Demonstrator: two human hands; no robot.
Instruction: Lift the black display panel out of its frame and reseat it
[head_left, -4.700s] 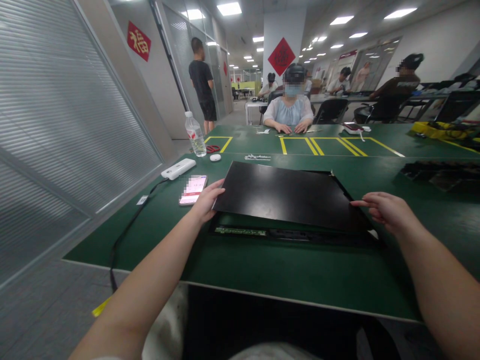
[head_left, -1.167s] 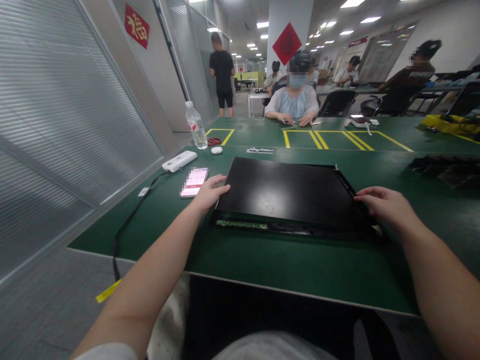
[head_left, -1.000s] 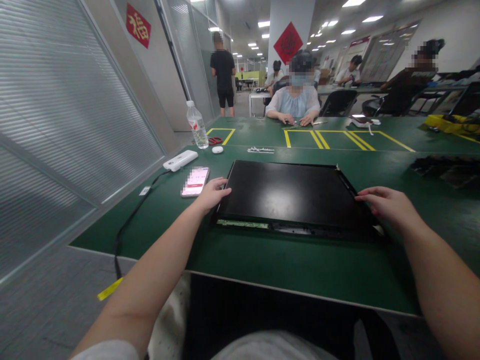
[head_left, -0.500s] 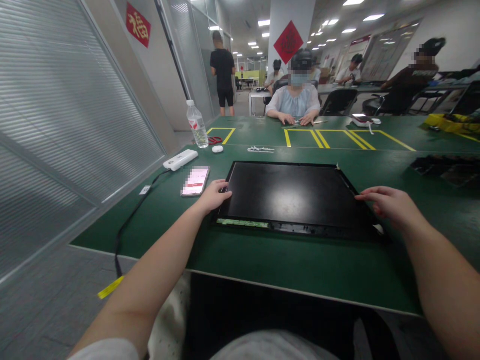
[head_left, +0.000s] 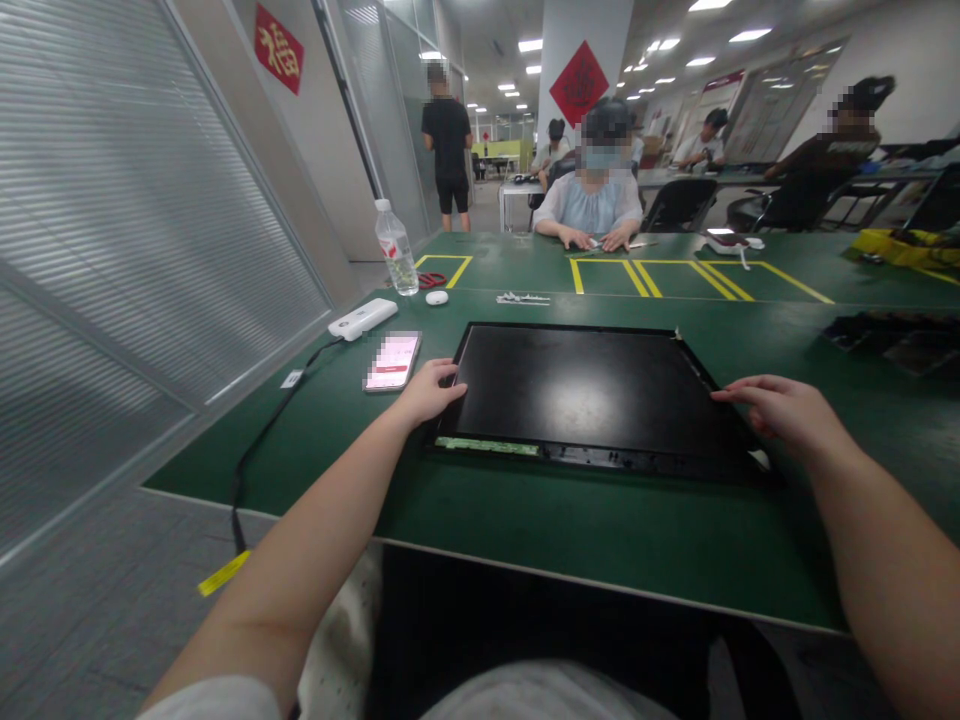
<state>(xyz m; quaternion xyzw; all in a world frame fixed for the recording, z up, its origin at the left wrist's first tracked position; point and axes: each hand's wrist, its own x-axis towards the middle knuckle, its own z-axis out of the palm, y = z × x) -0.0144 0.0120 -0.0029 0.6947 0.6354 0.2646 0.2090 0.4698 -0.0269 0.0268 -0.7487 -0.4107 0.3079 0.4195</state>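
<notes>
Black panel (head_left: 585,385) lying flat, seated within a shallow dark frame (head_left: 615,458), on the near part of a green table (head_left: 570,520), directly in front of the wearer. Surface dark, one pale glare patch near the middle. Frame rim visible along the far and near sides; green circuit strip (head_left: 487,446) set along the left half of the near side, dark plastic to its right. Whitish tab (head_left: 760,460) at the near right corner. Left hand (head_left: 429,393) at the panel's left edge: thumb and fingers slightly apart, thumb tip over the edge; cannot tell whether they pinch it. Right hand (head_left: 776,410) at the right edge: forefinger pointing in to the rim, other fingers curled; cannot tell whether thumb and forefinger grip anything. Phone (head_left: 393,361), screen lit pink and partly blurred, lies just beyond the left hand. White oblong device (head_left: 364,319) near it, black cord (head_left: 251,455) running down over the table edge to a yellow tag (head_left: 223,573). Farther off: upright clear bottle (head_left: 397,250), red-handled scissors (head_left: 430,280), small white case (head_left: 436,298). Thin pale pieces (head_left: 523,298) lie beyond the panel. Dark heap (head_left: 892,340) at right, too dim to make out. Seated person (head_left: 589,205) across the table, both hands on the tabletop, near yellow tape outlines (head_left: 639,278).
</notes>
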